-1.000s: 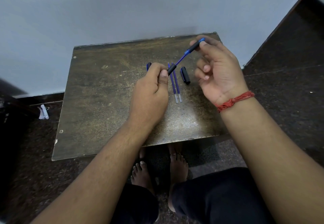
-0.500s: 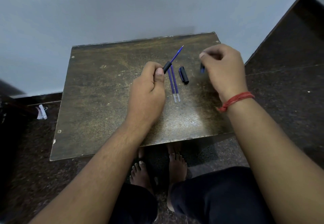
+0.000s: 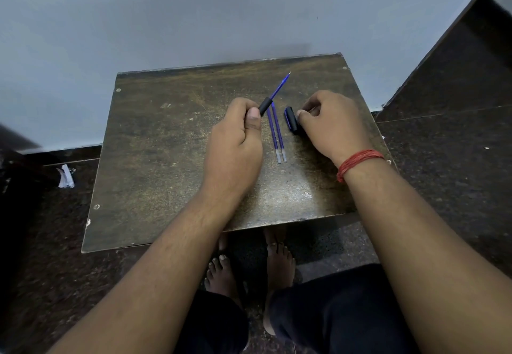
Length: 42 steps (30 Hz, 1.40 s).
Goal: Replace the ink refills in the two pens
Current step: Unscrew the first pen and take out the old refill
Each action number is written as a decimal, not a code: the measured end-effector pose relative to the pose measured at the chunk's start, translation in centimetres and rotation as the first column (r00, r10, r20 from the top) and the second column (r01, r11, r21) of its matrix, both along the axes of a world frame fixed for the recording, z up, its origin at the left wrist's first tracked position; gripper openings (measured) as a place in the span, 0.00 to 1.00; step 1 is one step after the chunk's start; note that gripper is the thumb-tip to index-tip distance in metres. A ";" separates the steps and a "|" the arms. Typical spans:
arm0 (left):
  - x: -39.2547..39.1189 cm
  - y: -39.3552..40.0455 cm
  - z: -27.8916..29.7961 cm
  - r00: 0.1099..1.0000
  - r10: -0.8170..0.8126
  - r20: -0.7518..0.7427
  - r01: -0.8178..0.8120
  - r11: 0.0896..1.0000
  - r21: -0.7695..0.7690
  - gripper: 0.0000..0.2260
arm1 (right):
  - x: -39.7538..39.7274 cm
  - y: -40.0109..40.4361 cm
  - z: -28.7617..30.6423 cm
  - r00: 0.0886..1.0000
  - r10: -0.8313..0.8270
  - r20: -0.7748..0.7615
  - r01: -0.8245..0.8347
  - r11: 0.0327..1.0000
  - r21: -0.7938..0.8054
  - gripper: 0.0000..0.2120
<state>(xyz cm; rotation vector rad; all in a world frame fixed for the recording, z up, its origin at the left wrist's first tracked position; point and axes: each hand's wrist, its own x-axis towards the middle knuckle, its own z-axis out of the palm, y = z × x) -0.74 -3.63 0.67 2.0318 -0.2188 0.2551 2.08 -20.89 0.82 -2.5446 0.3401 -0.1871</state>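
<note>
2 refills (image 3: 277, 135) flat between hands, touching neither fingers (image 3: 254, 116).

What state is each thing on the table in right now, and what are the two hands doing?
Pen barrel: held in the left hand, front section off, refill sticking out bare.
Exposed refill: seated in the barrel, tip pointing away and up.
Two loose refills: lying flat side by side on the table, untouched.
Black cap: lying on the table, the right hand touching it with its fingertips.
</note>
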 end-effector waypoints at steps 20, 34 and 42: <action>-0.1 -0.3 -0.1 1.000 -0.014 0.014 0.014 0.999 0.031 0.10 | -0.9 2.6 1.2 0.984 0.097 0.151 -0.179 0.480 0.859 0.06; -0.1 -0.3 -0.3 0.999 -0.033 0.030 0.030 0.996 0.090 0.08 | -0.4 0.6 1.9 0.986 -0.141 0.091 -0.050 0.272 0.961 0.08; -0.2 -0.2 -0.1 1.000 -0.027 0.015 0.026 0.997 0.069 0.09 | -0.2 -0.6 1.4 0.970 -0.241 -0.024 0.052 0.112 0.992 0.07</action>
